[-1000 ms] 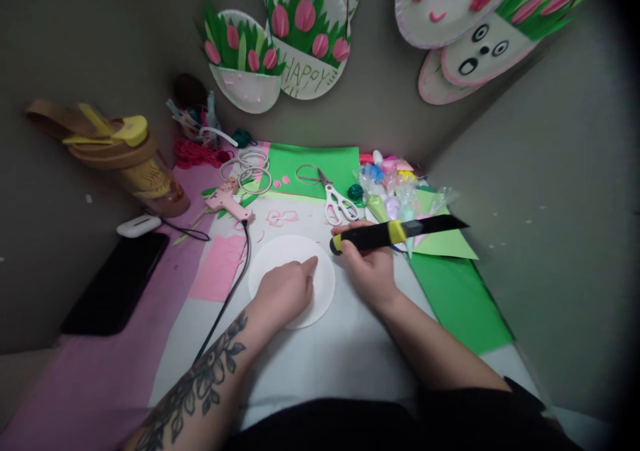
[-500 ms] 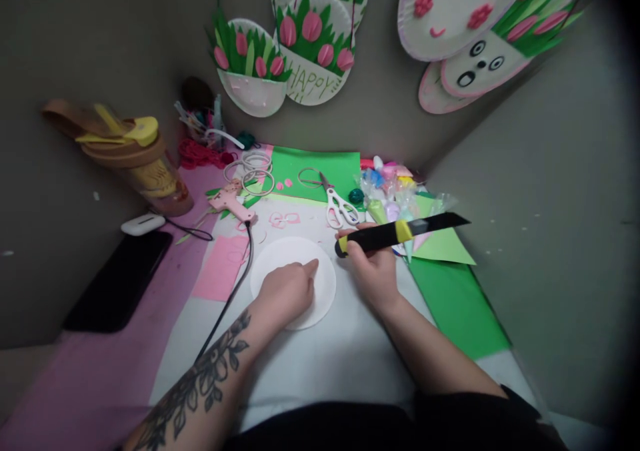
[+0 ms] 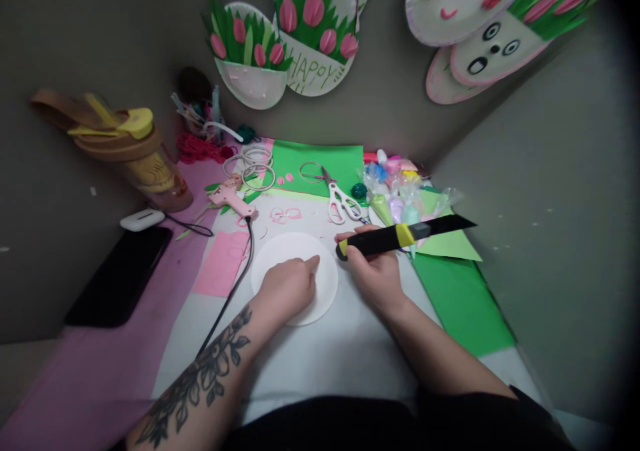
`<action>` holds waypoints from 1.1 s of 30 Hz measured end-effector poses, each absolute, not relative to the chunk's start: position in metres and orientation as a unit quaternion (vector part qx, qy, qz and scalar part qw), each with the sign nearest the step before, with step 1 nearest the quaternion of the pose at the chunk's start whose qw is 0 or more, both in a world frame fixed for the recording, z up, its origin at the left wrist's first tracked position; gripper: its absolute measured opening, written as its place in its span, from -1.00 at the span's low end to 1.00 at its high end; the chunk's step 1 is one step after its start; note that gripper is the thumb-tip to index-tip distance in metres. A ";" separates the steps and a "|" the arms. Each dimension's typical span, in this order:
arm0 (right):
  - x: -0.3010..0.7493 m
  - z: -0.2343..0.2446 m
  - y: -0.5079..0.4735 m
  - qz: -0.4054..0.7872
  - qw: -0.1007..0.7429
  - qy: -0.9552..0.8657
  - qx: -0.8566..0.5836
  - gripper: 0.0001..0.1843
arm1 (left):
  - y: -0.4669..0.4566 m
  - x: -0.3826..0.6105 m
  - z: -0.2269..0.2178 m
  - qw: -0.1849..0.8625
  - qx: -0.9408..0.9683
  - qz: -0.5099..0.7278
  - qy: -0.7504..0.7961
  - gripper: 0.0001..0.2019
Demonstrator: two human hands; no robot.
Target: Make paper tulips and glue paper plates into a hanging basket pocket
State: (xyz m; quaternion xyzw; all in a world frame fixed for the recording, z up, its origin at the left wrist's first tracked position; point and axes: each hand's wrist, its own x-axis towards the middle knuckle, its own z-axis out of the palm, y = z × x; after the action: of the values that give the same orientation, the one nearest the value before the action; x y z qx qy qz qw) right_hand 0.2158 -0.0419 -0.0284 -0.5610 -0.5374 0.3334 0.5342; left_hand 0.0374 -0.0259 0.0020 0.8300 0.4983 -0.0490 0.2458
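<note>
A round white paper plate lies on the white table cover in front of me. Over its middle rests my left hand, its fingers curled closed except for one pointing to the upper right; nothing shows in it. Just right of the plate, my right hand is wrapped around the black and yellow handle of a utility knife. The knife is held above the table, its dark blade pointing right, away from the plate. White-handled scissors lie beyond the knife.
A pink glue gun with a black cord lies left of the plate, near pink paper. Further left are a phone and a tumbler. Piping bags and green sheets lie right. Decorated plates hang behind.
The view has tilted down slightly, so the hanging plates sit higher in it. Both hands, the knife and the plate keep almost the same positions relative to each other.
</note>
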 end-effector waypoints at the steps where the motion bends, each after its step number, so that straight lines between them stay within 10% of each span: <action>1: 0.216 -0.030 -0.042 0.329 0.519 -0.553 -0.562 -0.75 | -0.026 0.037 0.002 0.247 0.830 -0.049 0.498 -0.54; 33: 0.223 -0.038 -0.057 0.377 0.487 -0.585 -0.528 -0.74 | -0.024 0.034 0.002 0.267 0.820 -0.022 0.506 -0.53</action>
State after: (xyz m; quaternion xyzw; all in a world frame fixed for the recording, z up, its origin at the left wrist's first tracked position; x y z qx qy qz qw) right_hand 0.2227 -0.0574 -0.0380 -0.5279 -0.5847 0.3770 0.4872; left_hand 0.0345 -0.0243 0.0020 0.8197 0.5061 -0.0216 0.2672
